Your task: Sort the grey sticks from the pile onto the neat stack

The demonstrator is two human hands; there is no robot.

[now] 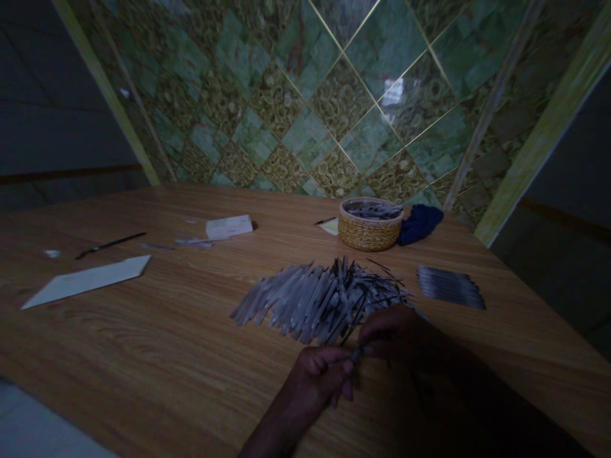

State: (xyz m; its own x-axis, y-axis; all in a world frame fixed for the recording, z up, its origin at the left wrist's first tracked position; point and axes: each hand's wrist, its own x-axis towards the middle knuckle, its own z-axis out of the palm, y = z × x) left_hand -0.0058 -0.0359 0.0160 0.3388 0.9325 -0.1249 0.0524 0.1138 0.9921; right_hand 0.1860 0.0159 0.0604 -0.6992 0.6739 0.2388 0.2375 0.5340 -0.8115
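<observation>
A spread pile of thin grey strips [317, 298] lies on the wooden table [157, 343] in front of me. Just below the pile, my left hand [319, 375] and my right hand [405, 334] meet, both with fingers closed in a pinch on one thin dark strip [356, 353] between them. The light is dim and the strip's ends are hard to make out.
A woven basket [370, 226] holding more strips stands at the back, with a dark blue cloth [420, 222] beside it. A neat stack of strips [449, 286] lies to the right. On the left lie a white envelope [90, 280], a dark pen [109, 244] and a small white box [229, 226].
</observation>
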